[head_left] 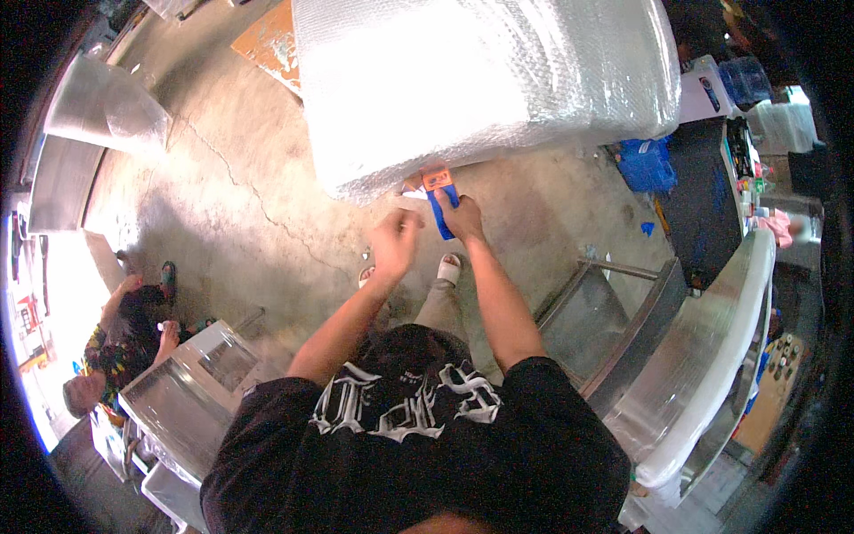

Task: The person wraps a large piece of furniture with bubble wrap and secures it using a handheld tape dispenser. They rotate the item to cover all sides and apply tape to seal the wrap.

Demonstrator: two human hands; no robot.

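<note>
My right hand (463, 218) is closed around a flat blue-and-orange hand tool (442, 199); its exact kind is unclear. The tool's orange end meets the near lower edge of a large bubble-wrapped block (480, 80), which shines in the light. Just left of the tool, my left hand (397, 238) hovers apart from it with fingers bent and somewhat blurred, so what they hold, if anything, does not show. A small white scrap (413, 189) sticks out beside the tool's orange end.
A metal-framed piece (614, 311) and a long film-wrapped panel (689, 378) stand to the right. A blue bag (647, 165) lies by a dark cabinet (703, 182). On the left, another person (124, 329) sits beside a wrapped metal unit (191, 374). Cracked concrete floor (240, 178) surrounds my feet.
</note>
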